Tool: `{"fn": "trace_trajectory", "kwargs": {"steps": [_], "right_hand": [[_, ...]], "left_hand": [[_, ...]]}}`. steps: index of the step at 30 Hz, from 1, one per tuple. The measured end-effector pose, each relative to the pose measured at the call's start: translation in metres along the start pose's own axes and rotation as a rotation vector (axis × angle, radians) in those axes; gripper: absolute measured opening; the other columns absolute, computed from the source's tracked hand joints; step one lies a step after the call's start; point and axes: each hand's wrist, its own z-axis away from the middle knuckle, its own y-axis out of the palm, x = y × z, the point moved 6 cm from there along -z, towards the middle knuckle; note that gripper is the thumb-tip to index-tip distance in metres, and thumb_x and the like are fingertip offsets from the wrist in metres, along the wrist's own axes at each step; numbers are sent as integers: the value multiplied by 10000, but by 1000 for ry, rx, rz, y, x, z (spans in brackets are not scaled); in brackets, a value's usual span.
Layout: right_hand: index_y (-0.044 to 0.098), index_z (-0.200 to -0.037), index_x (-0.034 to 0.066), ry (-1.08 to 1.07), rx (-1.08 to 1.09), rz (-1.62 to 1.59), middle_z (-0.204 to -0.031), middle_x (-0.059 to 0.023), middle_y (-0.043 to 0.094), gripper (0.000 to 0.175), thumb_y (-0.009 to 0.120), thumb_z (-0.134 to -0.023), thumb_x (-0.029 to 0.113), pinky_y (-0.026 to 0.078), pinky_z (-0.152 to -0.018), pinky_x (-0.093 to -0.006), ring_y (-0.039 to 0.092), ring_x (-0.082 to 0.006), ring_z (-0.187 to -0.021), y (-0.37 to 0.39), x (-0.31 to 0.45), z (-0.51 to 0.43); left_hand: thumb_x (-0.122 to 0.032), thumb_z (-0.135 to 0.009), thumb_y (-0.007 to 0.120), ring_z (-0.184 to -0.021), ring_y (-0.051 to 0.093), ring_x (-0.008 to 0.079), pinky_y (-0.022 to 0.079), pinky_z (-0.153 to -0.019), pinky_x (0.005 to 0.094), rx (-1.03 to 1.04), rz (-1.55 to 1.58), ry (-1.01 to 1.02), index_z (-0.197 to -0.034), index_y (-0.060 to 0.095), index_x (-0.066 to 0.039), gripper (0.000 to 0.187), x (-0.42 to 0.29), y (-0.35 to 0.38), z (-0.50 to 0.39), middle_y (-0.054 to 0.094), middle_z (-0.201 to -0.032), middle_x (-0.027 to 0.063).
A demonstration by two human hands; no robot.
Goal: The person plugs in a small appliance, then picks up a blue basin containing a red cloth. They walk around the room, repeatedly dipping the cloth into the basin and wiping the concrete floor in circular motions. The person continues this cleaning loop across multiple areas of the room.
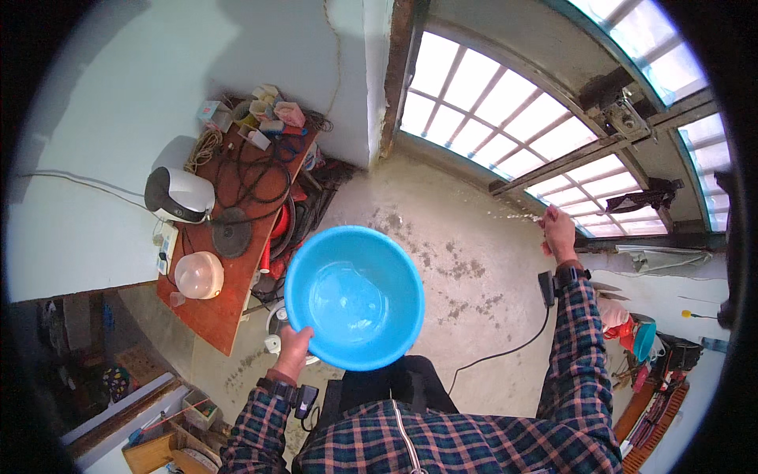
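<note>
My left hand (292, 351) grips the near left rim of a round blue plastic basin (355, 355), held in front of my legs above the floor. Glossy reflections show on its inner bottom; whether a little water lies there I cannot tell. Far off to the right, my right hand (558, 232) is stretched out near the barred metal door (491, 192). Its fingers look partly curled and apart, with no object visible in them. Fine water drops (509, 217) hang in the air just left of those fingers. Both wrists wear strapped devices.
Dark wet spots (459, 269) mark the concrete floor (379, 189). At left, a reddish-brown table (213, 323) carries a white appliance, a coiled black cable (254, 172) and small boxes. A black cord (494, 355) hangs from my right wrist device. Buckets and odds and ends (644, 342) stand at right.
</note>
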Motion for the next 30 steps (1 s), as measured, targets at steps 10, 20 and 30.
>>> {"fn": "trace_trajectory", "kwargs": {"steps": [10, 20, 30], "right_hand": [[565, -928, 106, -66, 195, -226, -674, -85, 632, 56, 523, -908, 74, 487, -435, -342, 652, -199, -539, 112, -43, 32], [587, -933, 92, -98, 398, -36, -875, -163, 676, 223, 687, -768, 205, 520, -726, -465, 661, -375, -856, 165, -75, 48], [557, -987, 36, 42, 322, -10, -940, -200, 667, 385, 708, -815, 346, 521, -763, -479, 660, -374, -916, 116, -177, 44]], "left_hand": [[-34, -735, 587, -716, 621, 199, 522, -650, 341, -1, -127, 22, -932, 624, 62, 222, -52, 39, -58, 652, -851, 101], [-39, -730, 582, -764, 625, 212, 511, -697, 363, -51, -347, 80, -980, 623, 93, 286, -80, 114, -77, 656, -907, 118], [-53, -729, 590, -731, 640, 232, 538, -699, 348, 170, -457, 90, -999, 611, 93, 307, -71, 276, -51, 646, -878, 100]]}}
